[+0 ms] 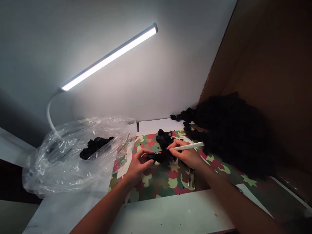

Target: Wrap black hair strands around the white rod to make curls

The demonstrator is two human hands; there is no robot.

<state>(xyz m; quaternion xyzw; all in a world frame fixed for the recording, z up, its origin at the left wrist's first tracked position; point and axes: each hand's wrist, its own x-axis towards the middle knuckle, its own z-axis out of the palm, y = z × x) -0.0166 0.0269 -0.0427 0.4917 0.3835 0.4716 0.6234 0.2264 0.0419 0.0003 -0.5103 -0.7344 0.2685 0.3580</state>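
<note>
My left hand is closed with thumb and fingers around a small black piece on the patterned mat. My right hand grips a slim white pen-like tool, its back end pointing up and to the right. The tool's tip is hard to make out against the dark pieces between my hands. Just beyond my fingers lies a small heap of black pieces. Below my right hand, a thin metal tool resembling tweezers rests on the mat.
At the left, a clear plastic bag holds some black pieces. A large black pile leans against a brown cardboard panel on the right. Overhead shines a bar lamp on a curved neck. White tabletop borders the mat in front.
</note>
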